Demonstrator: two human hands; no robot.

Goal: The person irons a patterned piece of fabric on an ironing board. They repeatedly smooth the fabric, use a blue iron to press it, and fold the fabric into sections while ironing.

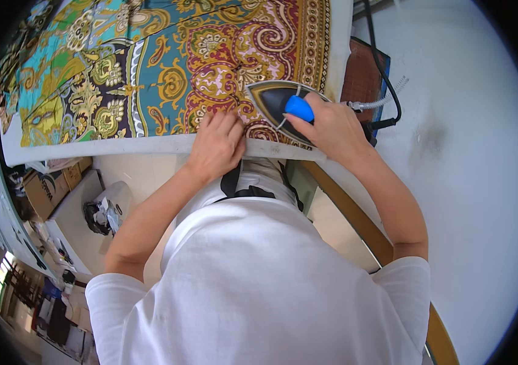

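My right hand point(335, 130) grips the handle of a steam iron point(268, 98), its blue top showing by my thumb. The iron lies on a patterned paisley fabric point(167, 86) near the right end of the cloth, its tip pointing up and left. My left hand point(218, 143) rests on the fabric's near edge, left of the iron, with bent fingers bunched together. Their tips are partly hidden, so I cannot tell whether they pinch the cloth. Beneath the fabric is a white padded ironing surface point(81, 148), its border bare along the front.
A black cable point(377, 59) and a coiled hose point(380, 101) run from the iron's rear. Right of the padding is a reddish-brown board point(363, 73), by a pale wall point(469, 137). Below left are cardboard boxes point(46, 194) and a lined waste bin point(122, 198).
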